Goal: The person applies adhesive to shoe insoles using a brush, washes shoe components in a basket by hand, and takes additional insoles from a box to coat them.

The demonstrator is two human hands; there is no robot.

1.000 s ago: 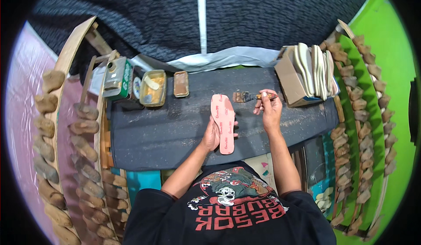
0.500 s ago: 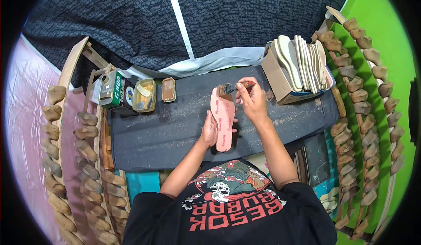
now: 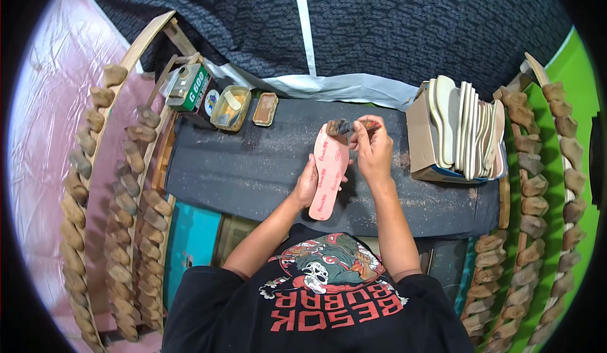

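Note:
A pink insole (image 3: pixel 327 179) with red print is held above the table by my left hand (image 3: pixel 308 181), thumb along its left edge and fingertips showing at its right. My right hand (image 3: pixel 374 147) pinches a brush (image 3: pixel 346 127) by its handle. The brush's dark, crusted bristles rest against the far end of the insole, where a brownish wet-looking patch shows. Part of the handle is hidden by my fingers.
The table (image 3: pixel 227 163) has a dark cover with specks on it. Far left stand a metal can (image 3: pixel 190 91), a tub (image 3: pixel 231 108) with yellowish contents and a small brown-filled tray (image 3: pixel 265 109). A box (image 3: pixel 422 141) of insoles is at right. Wooden shoe-last racks (image 3: pixel 534 182) line both sides.
The whole view has shifted, with the table and its things now further right and tilted. Against the insole, the brush stays at the far end, slightly moved.

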